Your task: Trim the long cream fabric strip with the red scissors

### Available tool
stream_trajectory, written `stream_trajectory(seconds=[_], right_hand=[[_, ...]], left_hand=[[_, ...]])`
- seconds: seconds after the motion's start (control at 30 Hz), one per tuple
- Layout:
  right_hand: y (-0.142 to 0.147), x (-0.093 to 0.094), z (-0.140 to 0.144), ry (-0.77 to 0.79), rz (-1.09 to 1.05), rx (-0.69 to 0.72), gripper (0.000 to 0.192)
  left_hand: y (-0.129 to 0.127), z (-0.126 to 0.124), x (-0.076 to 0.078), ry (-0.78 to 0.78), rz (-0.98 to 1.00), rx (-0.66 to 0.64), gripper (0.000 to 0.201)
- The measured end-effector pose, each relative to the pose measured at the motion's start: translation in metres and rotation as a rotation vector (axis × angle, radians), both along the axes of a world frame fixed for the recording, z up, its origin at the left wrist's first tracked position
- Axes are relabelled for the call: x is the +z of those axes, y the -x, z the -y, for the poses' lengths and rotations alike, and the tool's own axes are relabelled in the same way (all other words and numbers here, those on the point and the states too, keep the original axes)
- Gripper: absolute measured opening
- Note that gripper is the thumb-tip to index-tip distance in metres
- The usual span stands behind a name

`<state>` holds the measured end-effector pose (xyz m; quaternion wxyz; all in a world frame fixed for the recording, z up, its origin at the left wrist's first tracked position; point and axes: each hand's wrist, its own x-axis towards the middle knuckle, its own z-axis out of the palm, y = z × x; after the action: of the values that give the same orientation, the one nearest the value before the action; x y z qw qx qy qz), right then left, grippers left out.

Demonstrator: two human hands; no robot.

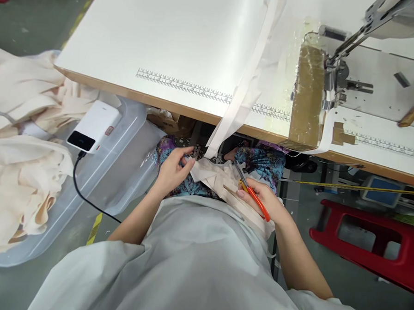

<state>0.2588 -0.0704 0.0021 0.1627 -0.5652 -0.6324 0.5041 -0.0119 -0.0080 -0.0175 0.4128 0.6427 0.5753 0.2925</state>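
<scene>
Over my lap, my left hand (176,171) is closed in a pinch, thumb and forefinger at the upper left corner of a cream fabric piece (211,173). A small dark metal part (196,150) shows just beyond those fingertips; whether they touch it I cannot tell. My right hand (262,195) is wrapped round scissors with orange-red handles (259,205). Their grey blade points up and left over the cloth, and a thin brownish blade or tip lies lower, apart from it. The fabric bunches across my lap between both hands, partly under the right one.
Ahead stands a white table (130,35) with a printed ruler, a hanging pale strip (245,87) and a sewing machine (401,22) at right. On my left, a clear plastic bin (125,123) holds cream cloth and a white power bank (93,126). A red stool (362,237) is at right.
</scene>
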Motion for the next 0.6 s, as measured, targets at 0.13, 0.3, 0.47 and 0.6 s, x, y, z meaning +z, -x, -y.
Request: stream_trajectory(seconds=[0.13, 0.3, 0.47, 0.6], right_hand=[[0.003, 0.003, 0.003, -0.019, -0.063, -0.044, 0.042], [0.007, 0.007, 0.004, -0.022, -0.091, -0.059, 0.040], [0.007, 0.005, 0.008, -0.013, -0.099, -0.089, 0.037], [0.003, 0.003, 0.011, -0.002, -0.097, -0.113, 0.037]], left_hand=[[-0.025, -0.025, -0.004, -0.392, -0.098, -0.030, 0.033], [-0.055, -0.043, -0.009, -0.491, -0.112, 0.083, 0.030], [-0.053, -0.037, -0.021, -0.315, 0.112, 0.011, 0.025], [0.000, -0.018, -0.045, 0.152, -0.124, 0.303, 0.027]])
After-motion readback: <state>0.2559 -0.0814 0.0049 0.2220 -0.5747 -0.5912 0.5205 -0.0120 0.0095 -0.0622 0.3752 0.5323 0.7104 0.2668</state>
